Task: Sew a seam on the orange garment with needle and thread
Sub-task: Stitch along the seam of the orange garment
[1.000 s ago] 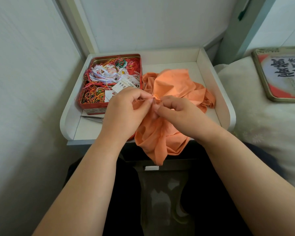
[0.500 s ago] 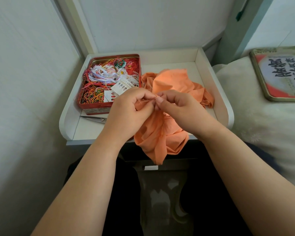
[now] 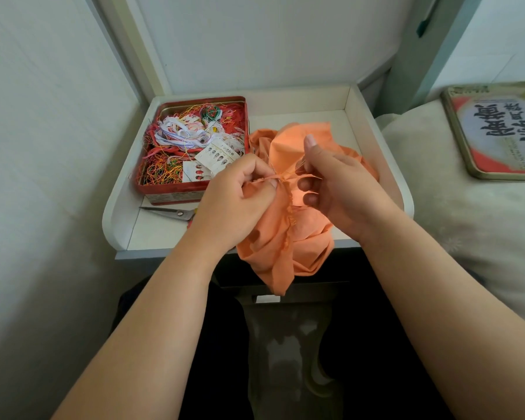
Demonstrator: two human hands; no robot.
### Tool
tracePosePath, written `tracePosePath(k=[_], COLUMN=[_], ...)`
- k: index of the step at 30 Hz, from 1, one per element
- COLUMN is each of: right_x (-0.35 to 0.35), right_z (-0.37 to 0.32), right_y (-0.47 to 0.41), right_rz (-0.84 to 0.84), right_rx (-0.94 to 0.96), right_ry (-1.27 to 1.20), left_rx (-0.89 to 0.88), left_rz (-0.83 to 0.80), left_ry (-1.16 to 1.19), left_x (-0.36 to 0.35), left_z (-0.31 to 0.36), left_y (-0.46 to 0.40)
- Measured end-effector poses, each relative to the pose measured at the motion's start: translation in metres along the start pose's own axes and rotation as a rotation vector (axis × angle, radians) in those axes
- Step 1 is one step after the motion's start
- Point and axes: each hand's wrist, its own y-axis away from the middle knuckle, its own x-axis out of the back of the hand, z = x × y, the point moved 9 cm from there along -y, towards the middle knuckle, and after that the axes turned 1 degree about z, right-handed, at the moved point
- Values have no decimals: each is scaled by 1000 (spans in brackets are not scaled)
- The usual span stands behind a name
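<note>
The orange garment (image 3: 288, 237) lies bunched on a white tray table (image 3: 373, 140), its lower folds hanging over the front edge. My left hand (image 3: 237, 201) pinches a frayed seam edge of the garment at its left. My right hand (image 3: 340, 183) grips the same edge just to the right, forefinger raised. A thin thread (image 3: 297, 165) runs taut between the seam and my right fingers. The needle is too small to make out.
A red tin (image 3: 191, 189) full of tangled coloured threads and needle cards stands at the table's left. Scissors (image 3: 170, 212) lie in front of it. A printed tin lid (image 3: 497, 131) rests on the pale bedding at the right. Walls close in left and behind.
My hands have moved apart, stretching the seam edge between them. My right hand rose and drew back to the right, pulling the thread taut.
</note>
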Motion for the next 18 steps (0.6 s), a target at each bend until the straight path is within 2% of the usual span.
tracePosePath(k=[5,10,18], right_x=[-4,-6,-12], right_z=[-5,-8,17], right_y=[0,0,0], right_rz=[-43,-43,-76], right_rx=[27,52,-164], right_ry=[-259,-348,-169], left_rx=[-8,-5,-47], left_rz=[-38,-52,-56], left_ry=[-19,-12,-46], left_x=[-7,-10,-11], left_z=[3,3,6], left_y=[1,1,2])
